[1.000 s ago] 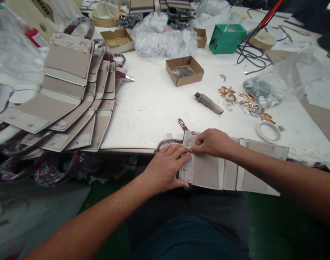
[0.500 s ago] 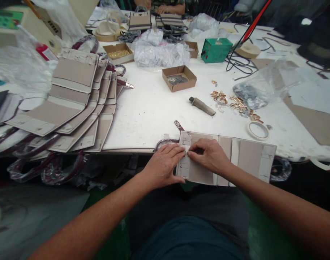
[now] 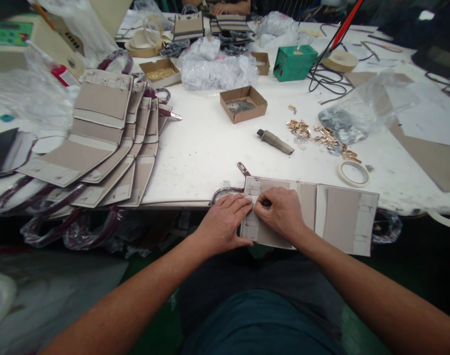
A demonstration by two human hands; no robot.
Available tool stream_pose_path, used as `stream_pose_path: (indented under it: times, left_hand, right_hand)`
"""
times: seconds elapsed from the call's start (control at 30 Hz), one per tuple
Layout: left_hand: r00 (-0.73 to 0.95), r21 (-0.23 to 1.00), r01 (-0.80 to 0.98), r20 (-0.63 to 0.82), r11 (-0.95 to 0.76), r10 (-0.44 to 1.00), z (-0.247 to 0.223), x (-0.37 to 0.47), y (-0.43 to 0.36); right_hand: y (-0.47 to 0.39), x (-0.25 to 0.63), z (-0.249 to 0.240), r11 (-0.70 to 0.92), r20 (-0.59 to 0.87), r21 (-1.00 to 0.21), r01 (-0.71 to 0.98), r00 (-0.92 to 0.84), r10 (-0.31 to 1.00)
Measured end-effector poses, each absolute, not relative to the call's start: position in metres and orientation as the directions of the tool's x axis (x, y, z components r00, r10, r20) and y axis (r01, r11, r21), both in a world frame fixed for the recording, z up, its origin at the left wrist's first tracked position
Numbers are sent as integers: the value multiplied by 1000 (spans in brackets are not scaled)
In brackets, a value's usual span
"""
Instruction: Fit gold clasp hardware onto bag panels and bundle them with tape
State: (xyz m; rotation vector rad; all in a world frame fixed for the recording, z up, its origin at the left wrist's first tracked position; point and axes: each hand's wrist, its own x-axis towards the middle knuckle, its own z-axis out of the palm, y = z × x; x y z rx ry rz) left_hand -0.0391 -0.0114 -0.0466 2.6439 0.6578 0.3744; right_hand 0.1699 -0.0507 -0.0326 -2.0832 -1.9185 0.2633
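Note:
A beige, folding bag panel (image 3: 341, 217) lies inside-up along the table's front edge, with pale strips at its ends. A wrapped maroon handle (image 3: 225, 191) and a zip-pull-like tab with a metal end (image 3: 243, 169) stick out from its left end. My left hand (image 3: 225, 222) rests flat on that end, fingers stretched, thumb near the lower edge. Just right of those fingertips, my right hand (image 3: 280, 209) pinches thumb and forefinger together low against the panel. Whatever is between them, if anything, is hidden.
Similar panels (image 3: 99, 133) are stacked at left. Beyond my hands lie a wrapped knife-like tool (image 3: 275, 142), gold metal fittings (image 3: 324, 138), a tape roll (image 3: 353, 173) and a cardboard box (image 3: 243, 104) of small metal pieces. A green box (image 3: 294, 63) stands farther back; a person's hands (image 3: 225, 9) are opposite.
My right hand's fingers have curled slightly more, and its wrist has shifted a little left. The left hand stays on the panel. The view has tilted slightly.

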Motion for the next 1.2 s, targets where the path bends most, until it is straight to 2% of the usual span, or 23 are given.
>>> stream_pose_path:
  times: [0.3,0.6,0.83,1.0,1.2]
  left_hand:
    - [853,419,382,182,-824,488,-45,-40,-12]
    - [854,397,397,172,-828,492,-45,-40,-13]
    - [853,397,400,169,-826,494,-45,-39,-13]
    - [851,390,408,165,-826,498,-44,-37,-13]
    - [846,378,426,156,-822,510,-43,-38,-15]
  right_hand:
    - [-65,176,-32,33,109,-425,905,15,994]
    - [-72,159,-41,-13,236,-294,956,86,968]
    - [-71,161,-52,63,316,-249,966,19,948]
    - [-72,163,-52,56,297,-279,959,31,954]
    - [-62,167,-35,18,178,-363,932,51,983]
